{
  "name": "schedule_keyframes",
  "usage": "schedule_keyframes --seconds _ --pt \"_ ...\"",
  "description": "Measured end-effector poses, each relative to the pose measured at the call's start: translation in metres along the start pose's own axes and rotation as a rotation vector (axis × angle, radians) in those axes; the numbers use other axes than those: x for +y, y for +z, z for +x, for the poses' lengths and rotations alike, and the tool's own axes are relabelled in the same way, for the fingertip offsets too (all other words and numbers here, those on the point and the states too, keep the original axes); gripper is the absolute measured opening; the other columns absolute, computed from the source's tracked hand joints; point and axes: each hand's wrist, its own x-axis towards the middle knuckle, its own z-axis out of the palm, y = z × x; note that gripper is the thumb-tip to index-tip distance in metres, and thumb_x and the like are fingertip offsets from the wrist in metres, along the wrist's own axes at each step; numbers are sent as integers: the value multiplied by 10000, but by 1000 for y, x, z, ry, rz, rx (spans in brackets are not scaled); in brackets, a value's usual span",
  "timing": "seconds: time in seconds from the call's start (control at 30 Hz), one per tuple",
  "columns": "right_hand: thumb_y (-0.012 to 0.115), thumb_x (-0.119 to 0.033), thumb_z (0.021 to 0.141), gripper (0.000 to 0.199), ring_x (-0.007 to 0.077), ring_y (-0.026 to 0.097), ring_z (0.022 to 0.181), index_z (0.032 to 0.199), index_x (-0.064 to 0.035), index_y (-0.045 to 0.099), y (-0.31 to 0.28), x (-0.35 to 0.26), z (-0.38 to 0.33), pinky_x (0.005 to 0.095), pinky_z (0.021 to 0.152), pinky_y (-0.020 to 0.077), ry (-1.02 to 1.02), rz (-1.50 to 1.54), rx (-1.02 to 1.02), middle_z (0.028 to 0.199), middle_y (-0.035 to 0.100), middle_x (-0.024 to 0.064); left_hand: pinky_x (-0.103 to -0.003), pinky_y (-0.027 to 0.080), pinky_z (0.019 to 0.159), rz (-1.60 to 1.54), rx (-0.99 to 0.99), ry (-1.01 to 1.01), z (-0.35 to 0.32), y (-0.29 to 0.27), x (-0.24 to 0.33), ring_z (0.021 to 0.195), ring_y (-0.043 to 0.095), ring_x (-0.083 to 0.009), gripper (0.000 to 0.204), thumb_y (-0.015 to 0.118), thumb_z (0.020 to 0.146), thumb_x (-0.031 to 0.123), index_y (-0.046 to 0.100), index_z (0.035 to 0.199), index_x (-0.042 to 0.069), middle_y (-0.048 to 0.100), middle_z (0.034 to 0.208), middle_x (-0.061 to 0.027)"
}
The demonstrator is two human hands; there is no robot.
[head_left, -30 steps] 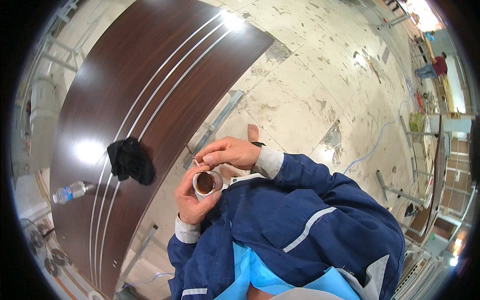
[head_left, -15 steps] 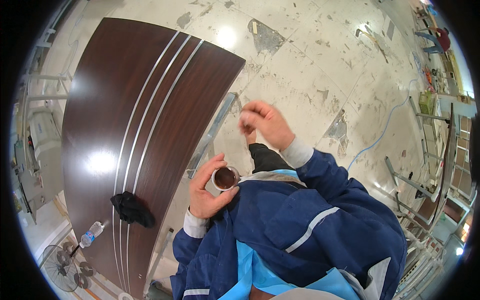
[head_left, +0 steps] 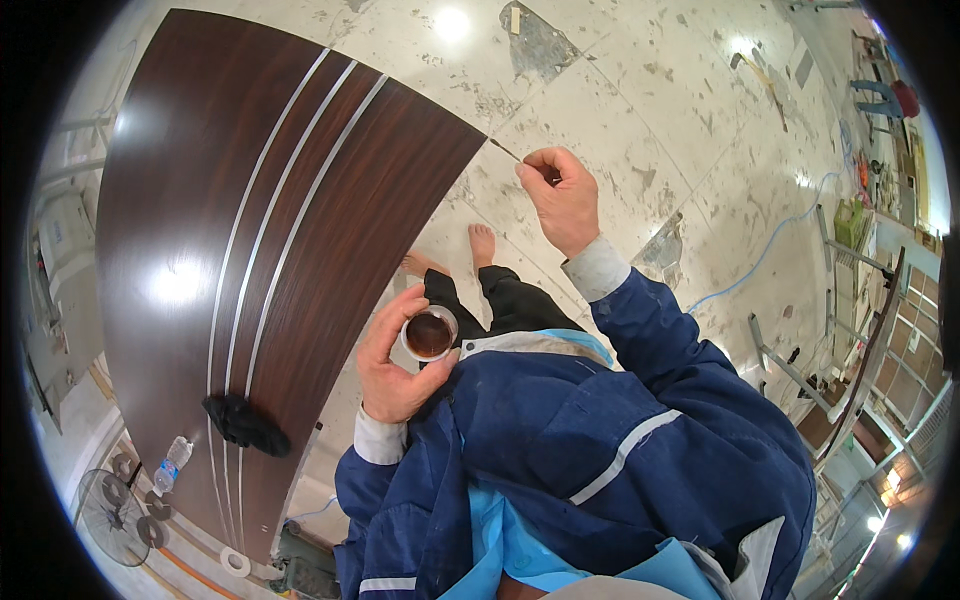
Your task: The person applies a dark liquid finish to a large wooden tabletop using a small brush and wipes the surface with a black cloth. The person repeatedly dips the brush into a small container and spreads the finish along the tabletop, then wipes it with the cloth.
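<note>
inside the clasping left hand [head_left: 386,368], cup [head_left: 408,341]; out from pinching right hand [head_left: 563,200], thin stick [head_left: 506,149]

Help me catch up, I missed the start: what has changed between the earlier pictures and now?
The right hand has moved forward and right, away from the cup, and now holds a thin stick out toward a corner of the dark panel; contact is unclear. The left hand still grips the cup; the black cloth and plastic bottle remain on the panel, though the view has shifted.

A scuffed pale tiled floor [head_left: 625,130] has broken grey patches [head_left: 540,45].
</note>
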Motion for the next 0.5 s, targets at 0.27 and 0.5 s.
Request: schedule_keyframes --seconds 0.27,0.5 --pt "793 -128 919 123 142 639 776 983 -32 749 5 -3 9 305 703 536 28 -37 -7 913 691 62 -422 499 1143 -10 -57 -30 23 -1 -6 1343 656 -312 663 909 717 126 703 1341 36 672 1461 -181" --pt "795 -117 905 123 135 641 766 975 -26 750 5 -4 11 297 692 532 36 -1 -9 902 704 62 -425 501 1145 -15 -74 -28 30 -3 -6 1343 656 -314 672 910 721 141 700 1351 36 670 1458 -188"
